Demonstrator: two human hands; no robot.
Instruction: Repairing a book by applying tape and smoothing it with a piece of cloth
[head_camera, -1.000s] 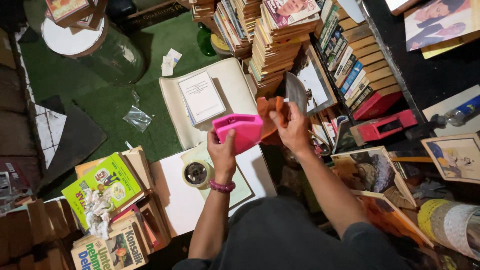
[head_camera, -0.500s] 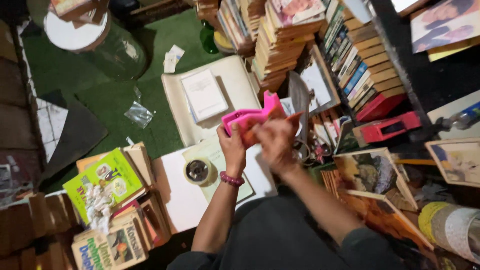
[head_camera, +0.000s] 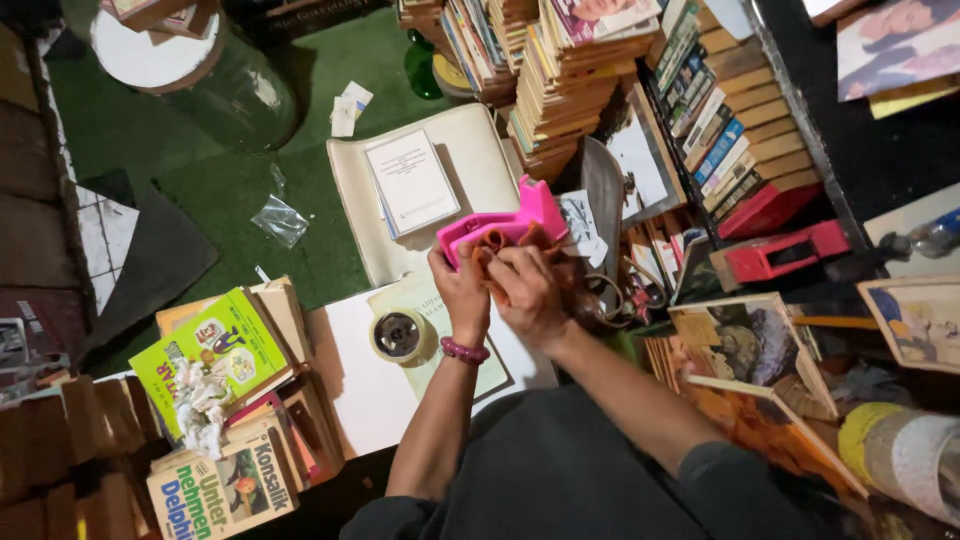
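Landmark: roll of clear tape (head_camera: 398, 334) on the white board. Just beyond it our left hand (head_camera: 462, 290), fingers curled, grips the pink plastic tape dispenser (head_camera: 498, 226) w/ orange cloth; right hand (head_camera: 528, 290) pinches it too, prob. to steady it. Farther: cream tray (head_camera: 345, 200) w/ white booklet (head_camera: 411, 181), then stacked books (head_camera: 560, 90).

A cluttered bookshop: stacked books (head_camera: 560, 90) crowd green carpet (head_camera: 250, 170).
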